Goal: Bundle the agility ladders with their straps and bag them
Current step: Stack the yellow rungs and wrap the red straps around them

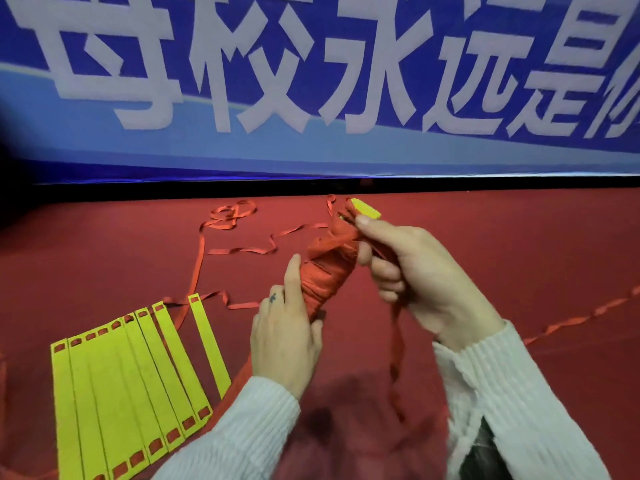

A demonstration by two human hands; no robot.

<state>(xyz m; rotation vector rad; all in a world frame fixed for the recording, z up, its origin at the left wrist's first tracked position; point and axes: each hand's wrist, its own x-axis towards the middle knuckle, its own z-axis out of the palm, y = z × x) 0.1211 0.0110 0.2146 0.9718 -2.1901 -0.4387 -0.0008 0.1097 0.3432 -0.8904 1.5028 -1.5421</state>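
Strap-wound ladder bundle (329,268): gripped at far end by right hand (412,271), near end clasped by left hand (287,337).

Two bare hands in view, left hand (284,344) and right hand (415,275), without gloves, rings or a watch. Small dark mark, possibly a tattoo (273,298), on the back of a left-hand finger near the knuckle; shape too blurred to read. Nails short and unpainted. Both forearms covered by long sleeves of a white ribbed knit, left sleeve (239,434) and right sleeve (519,407), ribs running lengthwise along the arm. Cuffs ending at the wrists, slightly loose. Fabric soft and thick in appearance, plain, with no print or logo visible.
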